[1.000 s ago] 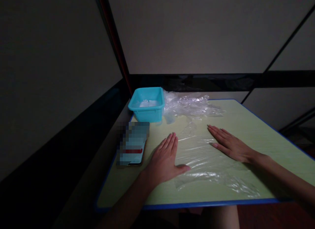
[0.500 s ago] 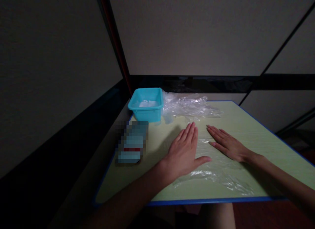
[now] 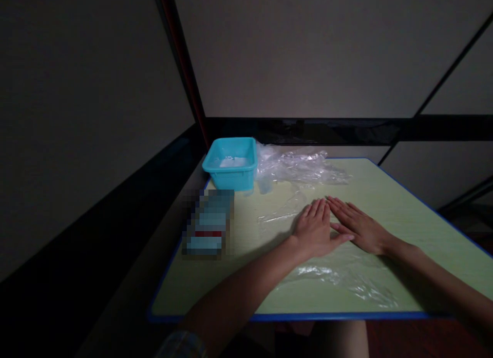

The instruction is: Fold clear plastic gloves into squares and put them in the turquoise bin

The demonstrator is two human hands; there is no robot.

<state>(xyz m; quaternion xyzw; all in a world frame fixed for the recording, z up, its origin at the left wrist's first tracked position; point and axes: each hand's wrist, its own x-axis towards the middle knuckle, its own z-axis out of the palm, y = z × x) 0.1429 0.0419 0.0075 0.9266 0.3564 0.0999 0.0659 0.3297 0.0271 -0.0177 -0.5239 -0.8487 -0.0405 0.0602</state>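
Observation:
A clear plastic bag lies spread on the pale green table, wrinkled and shiny toward the near edge. My left hand rests palm down on it with fingers stretched out and the thumb pointing right. Beside it, my right hand also lies flat on the plastic, fingers extended toward the upper left. The fingertips of both hands come close together, and the thumbs appear to meet or overlap. Neither hand grasps anything. The part of the bag under the palms is hidden.
A turquoise basin with something white inside stands at the table's back left. More crumpled clear plastic lies right of it. A pixelated, blurred-out object sits near the left edge. The table has a blue rim; walls rise behind.
My left hand has slid right across the plastic, up to my right hand, uncovering the bag's left part. The right hand has stayed nearly in place.

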